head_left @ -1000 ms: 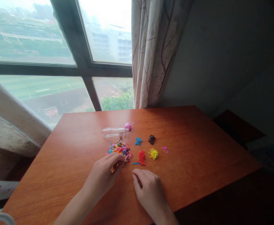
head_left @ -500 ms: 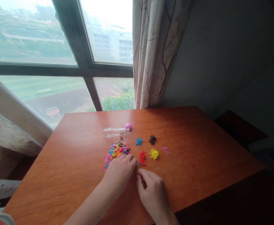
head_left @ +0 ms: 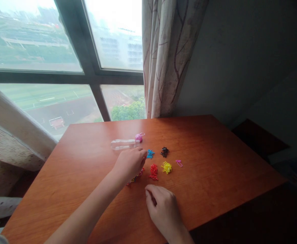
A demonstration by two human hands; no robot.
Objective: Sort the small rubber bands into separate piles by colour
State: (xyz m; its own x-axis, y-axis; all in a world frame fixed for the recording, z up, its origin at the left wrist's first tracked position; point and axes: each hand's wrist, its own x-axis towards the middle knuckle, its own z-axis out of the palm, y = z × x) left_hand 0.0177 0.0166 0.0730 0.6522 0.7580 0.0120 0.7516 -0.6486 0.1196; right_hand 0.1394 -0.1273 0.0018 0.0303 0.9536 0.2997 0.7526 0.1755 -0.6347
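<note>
left hand [head_left: 130, 161] is at the edge of the blue loops [head_left: 150, 154], which lie at its three o'clock; from where i stand its fingers are bunched and bent downward, and i cannot tell whether they pinch a loop. right hand [head_left: 163, 206] is low over the table [head_left: 219, 162], fingers curled, contents not visible, with red loops [head_left: 153, 172] at its eleven o'clock. mixed loops [head_left: 140, 172] are largely hidden behind the left hand. recommended: keep the left fingers low, part them gently, and avoid brushing the blue loops apart.
</note>
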